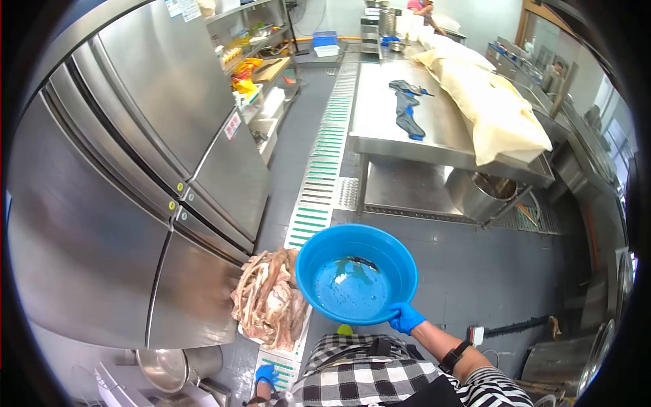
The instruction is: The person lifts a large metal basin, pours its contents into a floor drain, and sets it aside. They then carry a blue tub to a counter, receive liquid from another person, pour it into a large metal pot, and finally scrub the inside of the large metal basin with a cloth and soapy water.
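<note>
a tall stainless steel refrigerator (135, 169) with 4 doors fills the left side. just right of its lower door, a heap of pale pink raw bony meat pieces (268, 298) lies on a white tray (271, 341). the heap's long axis runs from the near end away toward the far end of the room, along the green and white floor drain grating (325, 163).

the left hand (266, 374), in a blue glove, shows low down below the near end of the tray. i cannot tell whether it grips the tray.

next comes the round blue plastic basin (356, 273), held out in front of the checked apron (359, 373), just beside the meat. it is round, so it has no long axis. its mouth faces up, and a little water and a dark scrap lie in the bottom. the right hand (405, 317), also in a blue glove, is closed on the basin's near right rim.

farther right, a steel tabletop (380, 115) carries a dark cloth (407, 108) and cream sacks (488, 102).
</note>
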The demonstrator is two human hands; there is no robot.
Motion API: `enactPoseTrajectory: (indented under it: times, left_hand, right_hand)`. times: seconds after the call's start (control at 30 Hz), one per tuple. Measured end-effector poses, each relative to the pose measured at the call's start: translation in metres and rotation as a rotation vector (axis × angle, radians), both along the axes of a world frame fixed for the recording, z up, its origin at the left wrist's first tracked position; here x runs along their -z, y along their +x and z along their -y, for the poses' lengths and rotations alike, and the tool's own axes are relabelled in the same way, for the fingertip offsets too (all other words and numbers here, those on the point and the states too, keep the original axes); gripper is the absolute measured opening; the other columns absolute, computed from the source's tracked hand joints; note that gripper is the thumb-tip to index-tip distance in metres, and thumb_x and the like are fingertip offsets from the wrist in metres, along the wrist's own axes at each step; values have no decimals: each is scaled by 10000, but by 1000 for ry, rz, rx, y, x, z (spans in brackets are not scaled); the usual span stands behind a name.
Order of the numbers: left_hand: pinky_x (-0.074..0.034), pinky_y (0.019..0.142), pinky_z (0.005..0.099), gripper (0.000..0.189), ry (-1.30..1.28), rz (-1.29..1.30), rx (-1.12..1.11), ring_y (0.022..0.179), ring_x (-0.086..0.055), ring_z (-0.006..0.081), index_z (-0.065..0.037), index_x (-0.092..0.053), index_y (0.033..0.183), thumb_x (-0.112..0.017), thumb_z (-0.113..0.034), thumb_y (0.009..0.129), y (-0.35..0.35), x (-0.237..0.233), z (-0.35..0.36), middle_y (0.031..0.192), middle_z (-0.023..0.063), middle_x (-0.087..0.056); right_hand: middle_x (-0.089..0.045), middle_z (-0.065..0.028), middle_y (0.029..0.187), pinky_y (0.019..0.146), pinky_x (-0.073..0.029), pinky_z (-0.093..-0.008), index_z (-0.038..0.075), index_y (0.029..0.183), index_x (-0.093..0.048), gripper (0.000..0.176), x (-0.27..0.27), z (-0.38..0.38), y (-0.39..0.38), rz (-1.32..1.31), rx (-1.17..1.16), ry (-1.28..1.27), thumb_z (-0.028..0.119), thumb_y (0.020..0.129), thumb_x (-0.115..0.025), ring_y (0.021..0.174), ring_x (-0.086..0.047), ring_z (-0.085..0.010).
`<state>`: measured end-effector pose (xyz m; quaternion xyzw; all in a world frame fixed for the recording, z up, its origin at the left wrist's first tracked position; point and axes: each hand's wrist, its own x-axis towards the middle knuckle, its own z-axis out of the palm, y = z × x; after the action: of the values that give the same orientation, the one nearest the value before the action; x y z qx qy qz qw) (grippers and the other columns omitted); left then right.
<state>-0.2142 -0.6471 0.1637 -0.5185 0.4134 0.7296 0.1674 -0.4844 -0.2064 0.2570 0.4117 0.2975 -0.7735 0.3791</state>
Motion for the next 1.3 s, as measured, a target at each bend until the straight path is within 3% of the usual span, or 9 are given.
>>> enactPoseTrajectory:
  times: [0.4, 0.47, 0.5, 0.53, 0.57, 0.67, 1.0, 1.1, 1.3]
  left_hand:
    - [-465, 562, 322, 309, -269, -79, 165, 762, -564, 226, -80, -501, 1050, -520, -192, 763, -251, -11, -18, 962, 81, -501]
    - [-396, 413, 268, 158, -186, -62, -49, 543, -520, 173, -57, -519, 887, -511, -173, 780, -268, -20, -19, 650, 61, -507]
    - [-378, 398, 249, 118, -178, -13, 7, 519, -505, 170, -67, -503, 846, -503, -164, 778, -271, -27, -17, 643, 56, -497]
    - [-372, 404, 249, 117, -748, -353, 570, 520, -503, 170, -98, -491, 821, -520, -192, 758, -257, -10, -13, 625, 55, -498]
    - [-376, 410, 255, 122, -863, -373, 654, 526, -504, 173, -100, -494, 826, -520, -197, 758, -257, -11, -13, 631, 56, -501]
    - [-388, 428, 272, 139, -340, 29, 166, 545, -508, 183, -104, -502, 842, -520, -211, 756, -267, -14, -19, 651, 58, -508]
    - [-427, 486, 330, 202, -206, 159, 68, 608, -522, 215, -119, -527, 896, -520, -258, 750, -405, 21, 64, 716, 65, -533]
    - [-438, 504, 348, 222, 18, -58, -88, 627, -526, 225, -124, -535, 912, -520, -272, 748, -465, 87, 138, 736, 68, -540]
    - [-426, 466, 281, 272, -441, 19, 255, 649, -539, 172, -98, -512, 968, -546, -256, 749, -755, -63, 183, 839, 53, -537]
  right_hand:
    - [-366, 24, 467, 321, -301, -197, 144, 563, -385, 230, -44, 125, -241, -75, -241, -117, 72, 726, -529, 363, -356, -85]
    - [-364, 19, 458, 309, -300, -205, 143, 550, -382, 241, -46, 141, -292, -131, -331, -180, 79, 732, -526, 348, -350, -92]
    - [-364, 16, 456, 300, -300, -214, 138, 543, -386, 241, -50, 149, -312, -97, -308, -207, 90, 735, -524, 339, -347, -98]
    - [-364, 16, 456, 300, -300, -214, 138, 543, -386, 241, -54, 158, -333, -102, -313, -213, 90, 735, -524, 339, -347, -98]
    - [-364, 15, 458, 300, -303, -215, 135, 545, -384, 239, -59, 170, -367, -88, -307, -241, 87, 735, -521, 341, -350, -99]
    - [-362, 15, 460, 311, -313, -214, 132, 544, -376, 242, -73, 192, -417, -91, -313, -236, 78, 736, -512, 350, -356, -97]
    - [-337, 23, 456, 362, -329, -197, 132, 525, -332, 274, -25, 250, -582, 107, -63, -271, 39, 702, -520, 375, -359, -94]
    - [-344, 21, 457, 365, -338, -197, 132, 527, -338, 267, -37, 263, -625, 99, -38, -158, 37, 698, -521, 376, -364, -100]
    - [-365, 11, 461, 359, -350, -201, 125, 542, -353, 243, -18, 260, -704, 107, 93, -95, 36, 692, -522, 374, -376, -107]
